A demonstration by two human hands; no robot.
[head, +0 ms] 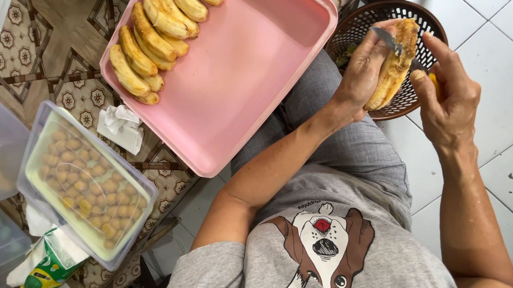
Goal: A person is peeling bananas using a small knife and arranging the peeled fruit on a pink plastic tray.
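Banana [395, 66], half-peeled, being held lengthwise over brown woven basket [409, 20], presumably so peel scraps are dropping inside. Left hand [363, 66] clamping around banana's left side, small knife blade [387, 40] resting against fruit near thumb. Right hand [449, 97] sitting just beside banana's right edge, fingers curling partly closed on yellow scrap, likely peel; view poor there. Peeled bananas [158, 26] lying in rows at far corner of pink tray [244, 79], leaving room beside them. Lidded clear container [84, 183] of small round pieces sitting on patterned surface [52, 33].
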